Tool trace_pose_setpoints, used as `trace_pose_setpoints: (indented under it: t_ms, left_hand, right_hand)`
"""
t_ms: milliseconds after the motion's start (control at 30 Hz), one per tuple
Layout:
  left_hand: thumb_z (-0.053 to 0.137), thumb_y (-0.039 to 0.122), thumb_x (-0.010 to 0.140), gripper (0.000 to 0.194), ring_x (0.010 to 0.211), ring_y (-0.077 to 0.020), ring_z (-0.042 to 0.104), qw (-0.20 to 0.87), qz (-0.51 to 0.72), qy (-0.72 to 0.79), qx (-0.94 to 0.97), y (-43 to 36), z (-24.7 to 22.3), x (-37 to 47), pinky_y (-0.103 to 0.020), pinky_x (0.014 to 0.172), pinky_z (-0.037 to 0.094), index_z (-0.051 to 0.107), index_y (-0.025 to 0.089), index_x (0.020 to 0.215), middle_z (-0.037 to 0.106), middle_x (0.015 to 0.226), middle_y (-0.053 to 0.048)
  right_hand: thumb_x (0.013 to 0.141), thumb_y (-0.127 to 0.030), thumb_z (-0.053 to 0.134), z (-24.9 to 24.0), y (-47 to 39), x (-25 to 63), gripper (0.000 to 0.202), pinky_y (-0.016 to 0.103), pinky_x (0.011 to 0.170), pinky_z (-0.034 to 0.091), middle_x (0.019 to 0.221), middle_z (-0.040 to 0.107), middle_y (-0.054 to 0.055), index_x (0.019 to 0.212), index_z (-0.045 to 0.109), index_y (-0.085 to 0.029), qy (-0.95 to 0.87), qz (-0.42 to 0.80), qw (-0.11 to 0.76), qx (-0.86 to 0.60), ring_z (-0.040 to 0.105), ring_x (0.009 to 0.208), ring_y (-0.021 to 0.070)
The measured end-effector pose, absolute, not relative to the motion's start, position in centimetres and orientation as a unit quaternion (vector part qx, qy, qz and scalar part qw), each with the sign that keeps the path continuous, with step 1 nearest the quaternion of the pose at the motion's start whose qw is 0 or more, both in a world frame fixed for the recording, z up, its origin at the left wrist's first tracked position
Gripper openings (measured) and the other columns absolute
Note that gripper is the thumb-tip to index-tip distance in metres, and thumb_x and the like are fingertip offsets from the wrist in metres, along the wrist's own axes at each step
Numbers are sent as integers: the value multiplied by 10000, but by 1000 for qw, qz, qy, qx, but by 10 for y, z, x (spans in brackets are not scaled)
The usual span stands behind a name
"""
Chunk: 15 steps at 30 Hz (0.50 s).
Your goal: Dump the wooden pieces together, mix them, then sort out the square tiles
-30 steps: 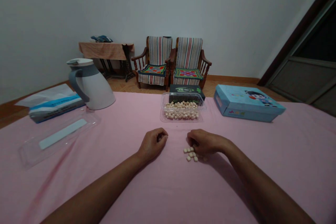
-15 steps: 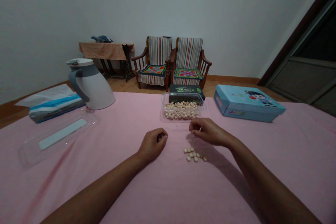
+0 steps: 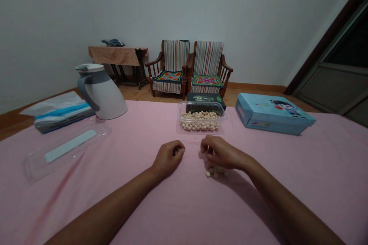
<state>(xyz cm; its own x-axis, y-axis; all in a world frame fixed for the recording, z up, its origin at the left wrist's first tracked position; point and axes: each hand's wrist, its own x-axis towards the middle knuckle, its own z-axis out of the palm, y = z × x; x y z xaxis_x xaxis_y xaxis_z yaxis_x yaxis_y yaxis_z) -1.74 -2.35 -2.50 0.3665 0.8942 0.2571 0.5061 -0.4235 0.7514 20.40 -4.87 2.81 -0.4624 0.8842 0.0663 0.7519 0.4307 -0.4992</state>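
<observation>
1. Left hand curls loosely; its contents cannot be told.
2. Right hand, apart from it, bends over a few pale pieces already out on the pink cloth; grip unclear.
3. Far: clear box, many pieces left inside.

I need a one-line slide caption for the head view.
Right hand over small pale pieces on a pink cloth, left hand loosely curled, clear container beyond.
</observation>
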Motion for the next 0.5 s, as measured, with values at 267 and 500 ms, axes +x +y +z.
trace_pose_setpoints:
  t_ms: [267,500]
  left_hand:
    - [513,215,787,145,577,-107,496,288,335,449,776,-25,-24,-18,-206,552,357,638,145,764,581,624,6]
    - [515,222,795,144,577,-104,496,288,335,449,776,-24,-25,-19,-203,550,357,634,148,764,579,627,9]
  right_hand:
    - [789,-170,510,48,-30,229,225,279,760,481,991,641,65,1007,563,-179,-651,153,511,-540,645,843,158]
    - [687,-56,493,47,-47,228,177,202,589,401,735,640,18,770,616,-155,-817,254,155,-494,568,649,116]
